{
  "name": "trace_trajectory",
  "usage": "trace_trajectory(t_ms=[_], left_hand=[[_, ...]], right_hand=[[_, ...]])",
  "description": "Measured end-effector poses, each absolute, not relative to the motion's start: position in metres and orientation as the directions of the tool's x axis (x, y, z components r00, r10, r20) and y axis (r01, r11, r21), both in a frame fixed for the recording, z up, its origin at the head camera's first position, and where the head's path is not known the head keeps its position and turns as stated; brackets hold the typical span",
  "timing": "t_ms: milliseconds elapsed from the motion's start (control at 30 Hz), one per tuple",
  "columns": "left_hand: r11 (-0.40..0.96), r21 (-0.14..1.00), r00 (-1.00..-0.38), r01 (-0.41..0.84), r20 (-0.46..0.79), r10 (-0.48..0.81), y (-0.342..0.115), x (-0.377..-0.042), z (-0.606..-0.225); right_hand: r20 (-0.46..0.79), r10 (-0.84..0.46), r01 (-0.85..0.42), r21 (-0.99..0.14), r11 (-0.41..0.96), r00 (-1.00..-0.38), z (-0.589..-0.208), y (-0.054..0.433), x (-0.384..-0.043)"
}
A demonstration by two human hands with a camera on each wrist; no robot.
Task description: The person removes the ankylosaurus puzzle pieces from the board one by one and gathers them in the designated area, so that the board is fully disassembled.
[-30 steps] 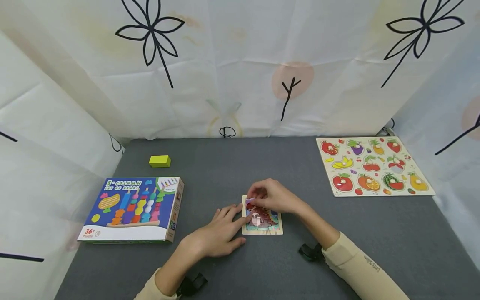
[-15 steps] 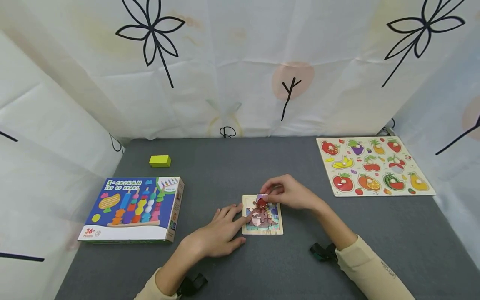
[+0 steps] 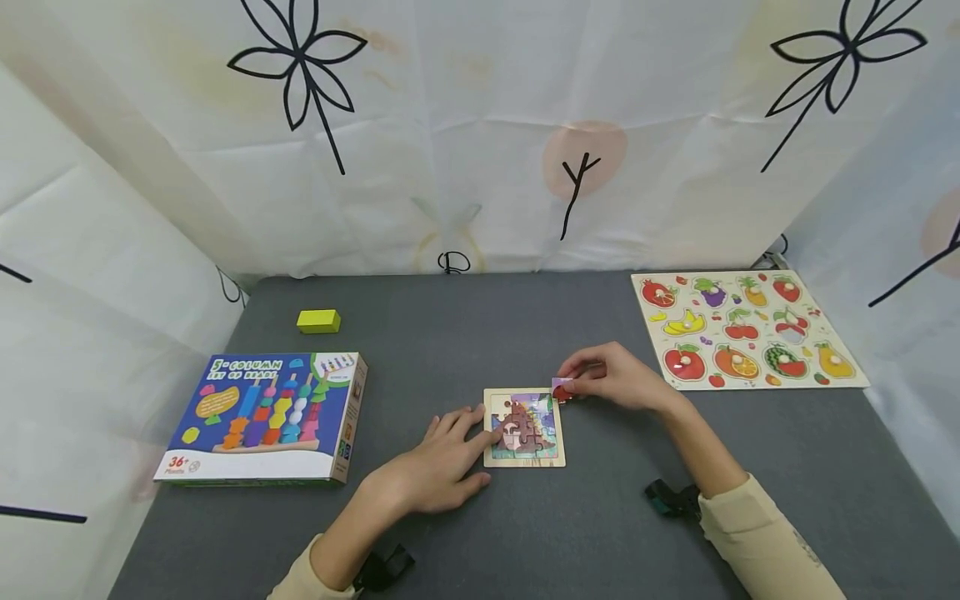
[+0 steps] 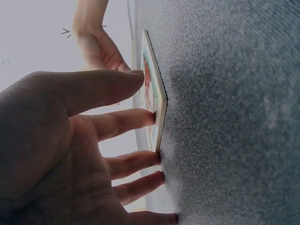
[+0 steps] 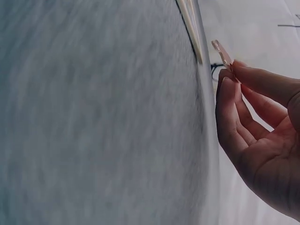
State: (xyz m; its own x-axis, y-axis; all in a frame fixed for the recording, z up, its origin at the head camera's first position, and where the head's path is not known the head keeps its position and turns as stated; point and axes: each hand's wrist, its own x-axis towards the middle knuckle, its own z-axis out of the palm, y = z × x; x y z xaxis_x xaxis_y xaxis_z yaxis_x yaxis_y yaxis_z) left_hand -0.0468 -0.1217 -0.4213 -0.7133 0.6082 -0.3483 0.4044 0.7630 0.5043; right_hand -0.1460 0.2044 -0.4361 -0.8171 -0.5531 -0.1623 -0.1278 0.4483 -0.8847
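A small jigsaw puzzle in a pale wooden frame [image 3: 542, 462] lies at the middle of the table, showing a reddish-brown dinosaur. Bare pale wood shows at its upper left. My left hand [image 3: 438, 467] lies spread at its left side, fingers extended. In the left wrist view the index fingertip [image 4: 149, 117] presses the puzzle's face, with another fingertip at the frame's edge. My right hand [image 3: 618, 379] pinches a purple and red puzzle piece [image 3: 561, 389] between thumb and fingers, by the frame's upper right corner. The right wrist view shows the piece [image 5: 222, 54] edge-on, raised off the table.
At the left lies a blue bead-set box [image 3: 262, 421], with a yellow block [image 3: 318, 322] behind it. A fruit puzzle board [image 3: 723, 337] lies at the back right. White printed cloth [image 3: 480, 192] hangs behind the grey table [image 3: 450, 333].
My right hand has carried the pinched piece rightward from the puzzle's upper left, across its top, to its upper right corner. My left hand has stayed in place.
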Motion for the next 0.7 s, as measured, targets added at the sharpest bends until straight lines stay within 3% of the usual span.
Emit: trace_trajectory(t_ms=[400, 700], left_hand=[[0.732, 0.526, -0.712, 0.433, -0.299, 0.636, -0.1258, -0.0474, -0.4274], [0.76, 0.503, -0.716, 0.411, -0.338, 0.611, -0.1225, -0.046, -0.4226]], right_hand=[[-0.159, -0.556, -0.195, -0.83, 0.523, -0.816, -0.4407, 0.215, -0.1503], [-0.147, -0.544, -0.223, -0.801, 0.556, -0.826, -0.4432, 0.2147, -0.1498]])
